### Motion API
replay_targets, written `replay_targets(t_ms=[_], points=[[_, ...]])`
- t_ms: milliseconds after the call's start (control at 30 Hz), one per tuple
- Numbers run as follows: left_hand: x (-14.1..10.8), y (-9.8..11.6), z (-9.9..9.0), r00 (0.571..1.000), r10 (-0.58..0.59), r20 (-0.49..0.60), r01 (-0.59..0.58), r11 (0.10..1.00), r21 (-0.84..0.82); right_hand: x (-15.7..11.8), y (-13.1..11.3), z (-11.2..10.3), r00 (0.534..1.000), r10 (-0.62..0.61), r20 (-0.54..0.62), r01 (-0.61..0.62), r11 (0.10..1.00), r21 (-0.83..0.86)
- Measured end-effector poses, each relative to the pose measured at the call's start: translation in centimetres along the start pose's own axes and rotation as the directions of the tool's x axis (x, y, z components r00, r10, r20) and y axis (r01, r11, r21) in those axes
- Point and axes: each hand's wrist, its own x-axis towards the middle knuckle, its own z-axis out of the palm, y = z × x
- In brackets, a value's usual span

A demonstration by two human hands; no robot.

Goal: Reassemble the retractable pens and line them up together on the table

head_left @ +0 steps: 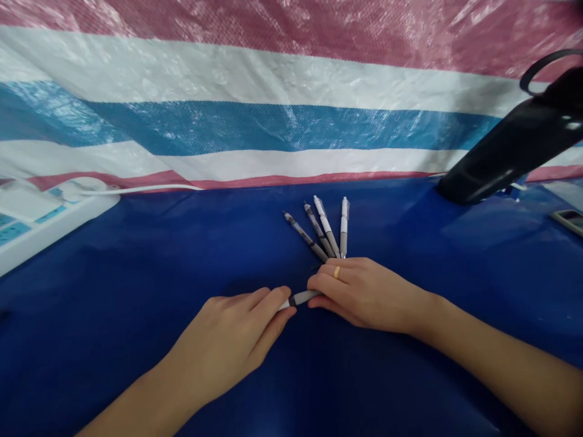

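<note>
Between my hands, low over the blue tabletop, is a white and grey pen (304,297) with a dark band near its middle. My left hand (246,321) pinches its white end, while my right hand (359,294), wearing a gold ring, closes on its grey end; both ends are hidden by fingers. Just beyond my right hand several pens lie fanned out: a dark patterned pen (304,234) at the left, a second patterned pen (317,226) beside it, then a white pen (324,220) and another white pen (344,220). My right hand covers their near tips.
A white power strip (86,212) with a white cable (159,188) lies at the left. At the back right stands a black bottle (505,145), near a phone-like object (571,220) at the edge. Striped plastic sheeting (273,79) hangs behind the blue table (191,243).
</note>
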Motion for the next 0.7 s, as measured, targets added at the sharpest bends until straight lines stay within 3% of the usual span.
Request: replay_targets(t_ms=[167,333,500,700], points=[[0.0,-0.1,0.0,1.000,-0.015,-0.011,0.015,0.999,-0.029,-0.1,0.2,-0.3,0.999,0.000,-0.037,0.001,1.000,0.011],[0.3,0.0,-0.5,0.998,-0.041,-0.042,0.037,0.996,-0.083,-0.3,0.0,-0.6,0.974,0.154,-0.165,-0.087,0.932,0.351],[0.5,0.1,-1.1,0.995,-0.059,-0.086,0.047,0.990,-0.137,-0.3,-0.2,-1.1,0.866,0.428,-0.260,-0.167,0.737,0.655],[0.8,0.2,-1.4,0.985,-0.168,-0.047,0.158,0.972,-0.174,0.0,0.5,-0.9,0.743,0.552,-0.377,-0.220,0.734,0.642]])
